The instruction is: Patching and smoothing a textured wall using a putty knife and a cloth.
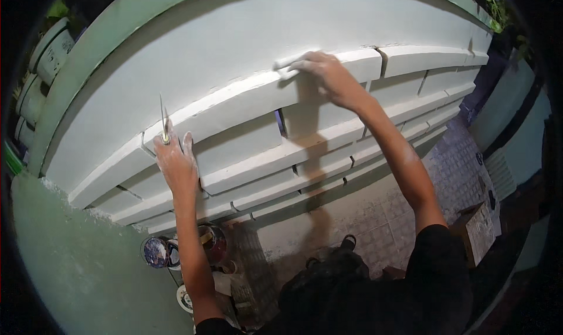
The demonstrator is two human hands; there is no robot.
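My left hand, dusted white, is closed on a thin tool with a narrow blade pointing up, resting by the top white ledge of the pale wall. My right hand is closed on a small white flat piece, perhaps a folded sheet, at the upper edge of that ledge. Its shadow falls over the ledges below. Gaps and dark slots divide the stepped white blocks.
Paint cans stand at the foot of the green side wall. An open box lies on the tiled floor at right. Pots and plants sit beyond the wall. My sandalled foot shows below.
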